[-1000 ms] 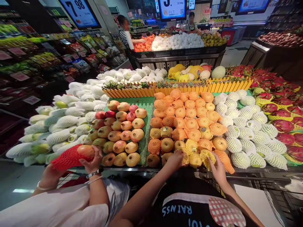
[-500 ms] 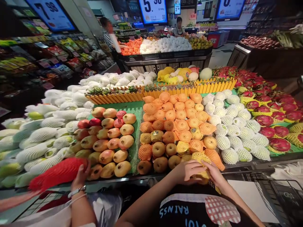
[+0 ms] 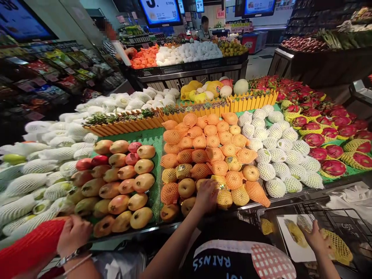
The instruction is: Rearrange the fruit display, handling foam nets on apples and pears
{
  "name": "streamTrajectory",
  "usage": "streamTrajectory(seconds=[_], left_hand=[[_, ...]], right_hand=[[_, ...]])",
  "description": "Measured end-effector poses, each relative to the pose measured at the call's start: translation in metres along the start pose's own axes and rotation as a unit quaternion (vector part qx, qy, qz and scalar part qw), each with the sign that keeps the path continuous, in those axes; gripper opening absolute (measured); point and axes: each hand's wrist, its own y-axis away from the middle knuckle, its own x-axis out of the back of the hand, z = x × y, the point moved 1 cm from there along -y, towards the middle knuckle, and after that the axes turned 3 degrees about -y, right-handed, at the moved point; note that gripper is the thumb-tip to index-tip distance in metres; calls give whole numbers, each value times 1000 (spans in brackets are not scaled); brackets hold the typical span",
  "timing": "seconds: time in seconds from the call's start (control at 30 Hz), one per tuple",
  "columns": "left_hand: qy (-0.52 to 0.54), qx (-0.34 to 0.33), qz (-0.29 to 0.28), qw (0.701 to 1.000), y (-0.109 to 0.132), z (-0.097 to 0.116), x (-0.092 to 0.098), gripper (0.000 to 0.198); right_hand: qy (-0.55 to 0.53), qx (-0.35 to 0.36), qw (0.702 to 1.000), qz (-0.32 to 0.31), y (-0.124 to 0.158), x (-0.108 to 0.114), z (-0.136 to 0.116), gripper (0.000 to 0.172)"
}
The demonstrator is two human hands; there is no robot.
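My left hand (image 3: 207, 195) reaches into the front rows of round brown pears, its fingers curled over one that it mostly covers. Close by are a bare brown pear (image 3: 186, 188) and a yellow-netted pear (image 3: 224, 199). Over a wire shopping cart (image 3: 353, 232) at the lower right, my right hand (image 3: 315, 238) has its thumb and fingers apart. Beside it a blurred yellowish fruit (image 3: 298, 232) shows above a white board (image 3: 286, 248) in the cart. A yellow-netted fruit (image 3: 338, 246) lies just right of that hand.
At lower left another person's hand (image 3: 74, 234) holds a red foam-netted bundle (image 3: 31, 242). Pomegranates (image 3: 119, 203), white-netted fruit (image 3: 286, 157) and dragon fruit (image 3: 333, 167) fill the sloping stand. A low yellow fence (image 3: 252, 104) runs behind. Other people stand farther back.
My hands have parted from the yellow-netted fruit they held together. The left moved left onto the pears, the right down to the cart. The view has turned; the red bundle moved lower left.
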Motion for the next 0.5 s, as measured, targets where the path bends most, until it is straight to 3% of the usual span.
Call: streamTrajectory(seconds=[0.07, 0.17, 0.2, 0.3, 0.33, 0.4, 0.5], left_hand=[[-29, 67, 16, 997, -5, -5, -10, 42], [-32, 127, 9, 991, -12, -7, -22, 55], [-25, 141, 11, 990, -14, -6, -25, 51], [3, 166, 27, 986, -16, -5, -29, 24], [13, 167, 30, 985, -15, -6, -28, 18], [32, 168, 35, 985, -10, -8, -27, 15], [52, 168, 44, 983, 7, -12, -26, 22]], right_hand=[[-28, 27, 998, 49, -2, -10, -35, 87], [-115, 196, 972, 60, 3, -26, -121, 70], [-142, 263, 954, 27, 9, -32, -154, 61], [-162, 436, 871, -161, 35, -56, -248, 42], [-139, 453, 858, -200, 44, -64, -272, 39], [-37, 433, 860, -269, 60, -78, -306, 32], [97, 375, 865, -318, 72, -88, -321, 22]])
